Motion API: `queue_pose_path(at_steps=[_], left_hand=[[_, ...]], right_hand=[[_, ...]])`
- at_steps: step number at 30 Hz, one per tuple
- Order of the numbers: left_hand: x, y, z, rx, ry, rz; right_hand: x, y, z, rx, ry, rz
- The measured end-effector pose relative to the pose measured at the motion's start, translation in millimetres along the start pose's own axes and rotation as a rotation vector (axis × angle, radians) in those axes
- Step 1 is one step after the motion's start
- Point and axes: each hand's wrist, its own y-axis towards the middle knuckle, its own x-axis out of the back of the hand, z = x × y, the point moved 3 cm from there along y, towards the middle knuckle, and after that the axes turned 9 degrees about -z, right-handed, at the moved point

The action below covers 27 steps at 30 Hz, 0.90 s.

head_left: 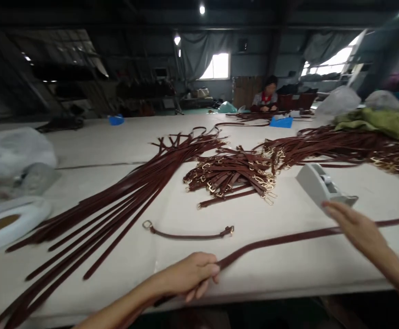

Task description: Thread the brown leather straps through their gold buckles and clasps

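Strap point(288, 238) runs between hands: left hand point(188, 275) pinches it, right hand point(355, 228) spread above it.

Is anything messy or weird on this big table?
Nothing looks broken or spilled. One short strap lies alone, apart from the buckled pile and the long bundle. The left hand pinches a long strap that runs under the right hand.

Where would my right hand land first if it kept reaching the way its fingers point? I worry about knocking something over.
Most likely the grey tape dispenser: the right hand hovers open above the long brown strap, fingertips pointing up-left, nearly at the dispenser's base. Depth is hard to judge, and the hand is blurred.
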Motion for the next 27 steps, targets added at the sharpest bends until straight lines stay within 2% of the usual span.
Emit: queue_pose_path(at_steps=[2,4,5,6,8,11,12,13,16,18,22,27], left_hand=[[-8.3,14,-13,-0.017,0.013,0.025],[-14.0,23,-20,-0.050,0.022,0.033],[-16.0,26,-20,-0.069,0.023,0.029],[-17.4,26,-19,-0.082,0.023,0.021],[-18.3,25,-13,-0.081,0.016,0.026],[-12.9,20,-7,-0.082,-0.006,0.068],[-7.7,19,-8,-0.127,0.034,0.022],[-0.7,19,-11,-0.189,0.109,-0.073],[19.7,25,-25,-0.348,0.397,-0.459],[23.6,36,-32,-0.379,0.502,-0.580],[14.5,64,-43,-0.426,0.642,-0.590],[12.0,83,-53,-0.473,0.729,-0.554]], right_hand=[[-39,-48,51,0.246,0.178,0.206],[-64,-100,106,0.604,0.326,0.321],[-72,-120,128,0.708,0.337,0.375],[-78,-134,146,0.760,0.349,0.403],[-86,-146,168,0.751,0.341,0.479],[-89,-140,172,0.658,0.281,0.631],[-88,-138,170,0.638,0.259,0.690],[-87,-136,168,0.621,0.241,0.744],[-80,-138,164,0.617,0.217,0.847],[-74,-142,164,0.637,0.204,0.874],[-59,-146,166,0.664,0.187,0.900],[-24,-139,163,0.555,0.336,0.787]])
